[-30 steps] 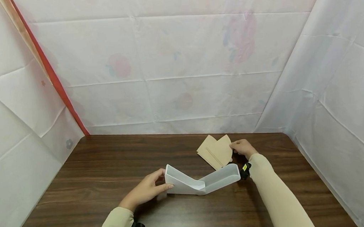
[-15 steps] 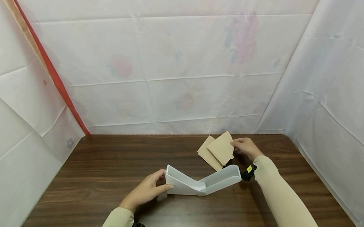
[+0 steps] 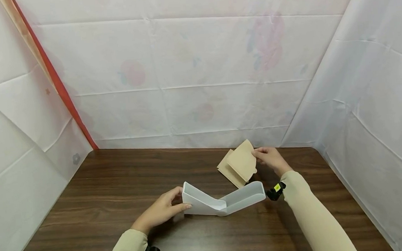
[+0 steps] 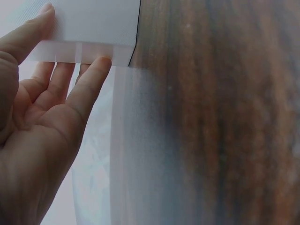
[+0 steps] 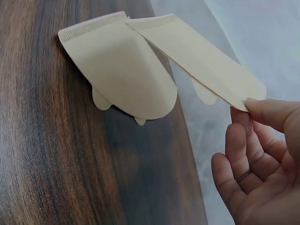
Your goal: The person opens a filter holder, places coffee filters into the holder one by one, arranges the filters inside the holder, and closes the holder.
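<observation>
My right hand [image 3: 272,160] pinches the edge of a tan paper coffee filter [image 3: 242,161] between thumb and index finger, the other fingers loosely curled below. In the right wrist view, that filter [image 5: 201,54] is tilted up, its crimped end overlapping the remaining coffee filters [image 5: 119,70] on the table. These have small tabs along their rounded edge. An opened white plastic case [image 3: 204,207] stands in front, its two hollow halves spread in a shallow V. My left hand [image 3: 162,208] holds its left end, thumb on the near side and fingertips at the end wall [image 4: 97,52].
Dark wood-grain table [image 3: 120,183] underneath. A pale patterned cloth [image 3: 196,70] hangs behind and along both sides, close beyond the filters. A black wrist camera [image 3: 275,191] sits just right of the case's right end.
My right hand has lifted the pinched coffee filter's edge, tilting it up and away from the others. The left hand and the case have stayed still.
</observation>
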Available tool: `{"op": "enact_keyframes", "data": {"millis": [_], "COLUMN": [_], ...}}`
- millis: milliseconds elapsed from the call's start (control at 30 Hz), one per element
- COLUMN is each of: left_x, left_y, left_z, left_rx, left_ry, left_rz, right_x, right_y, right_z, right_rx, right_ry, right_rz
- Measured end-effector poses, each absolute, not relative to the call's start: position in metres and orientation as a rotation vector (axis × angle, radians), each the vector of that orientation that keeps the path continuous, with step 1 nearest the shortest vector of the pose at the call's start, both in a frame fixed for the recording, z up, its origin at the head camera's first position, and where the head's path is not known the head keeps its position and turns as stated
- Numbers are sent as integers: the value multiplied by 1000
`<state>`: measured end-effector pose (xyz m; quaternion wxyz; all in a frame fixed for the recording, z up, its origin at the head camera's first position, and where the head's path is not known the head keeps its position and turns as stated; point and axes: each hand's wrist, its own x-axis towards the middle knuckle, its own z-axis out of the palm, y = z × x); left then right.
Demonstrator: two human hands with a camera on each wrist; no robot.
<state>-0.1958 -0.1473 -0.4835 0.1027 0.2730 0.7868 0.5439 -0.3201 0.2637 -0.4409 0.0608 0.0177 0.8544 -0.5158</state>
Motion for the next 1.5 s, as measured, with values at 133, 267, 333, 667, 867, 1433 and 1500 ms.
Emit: {"op": "enact_keyframes", "data": {"millis": [133, 267, 333, 667, 867, 1433, 1500], "left_x": [-196, -197, -198, -199, -199, -199, -199], "left_y": [-147, -147, -147, -149, -150, -150, -150], "left_z": [-483, -484, -484, -484, -484, -485, -486], "left_rx": [801, 805, 807, 814, 803, 794, 795], "left_ry": [2321, 2317, 2319, 2324, 2323, 2340, 2341], "left_rz": [1604, 1602, 1601, 1601, 1597, 1586, 1587], "right_x": [-319, -316, -314, -300, -290, -262, -260], "right_y": [262, 259, 257, 239, 228, 202, 200], "right_z": [-436, -432, -428, -399, -384, -359, -357], "right_rx": [46, 15, -18, -219, -324, -554, -582], "right_ry": [2594, 2611, 2627, 2625, 2645, 2738, 2762], "right_rz": [-1556, -1579, -1584, -1703, -1683, -1581, -1562]}}
